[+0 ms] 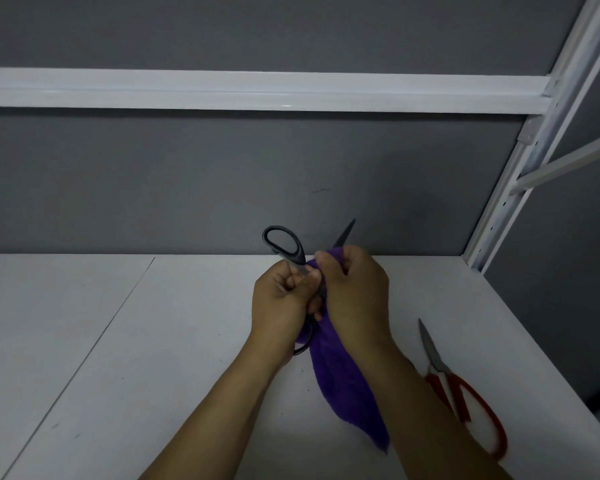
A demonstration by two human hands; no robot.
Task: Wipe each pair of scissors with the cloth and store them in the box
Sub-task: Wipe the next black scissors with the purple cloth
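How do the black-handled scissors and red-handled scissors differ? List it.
The black-handled scissors are held up: the left hand grips the handle, the right hand wraps the purple cloth round the blade; the red-handled scissors lie on the white table, ungripped. The black pair is spread open; the red pair's blades look closed. Both tips point away from the person.
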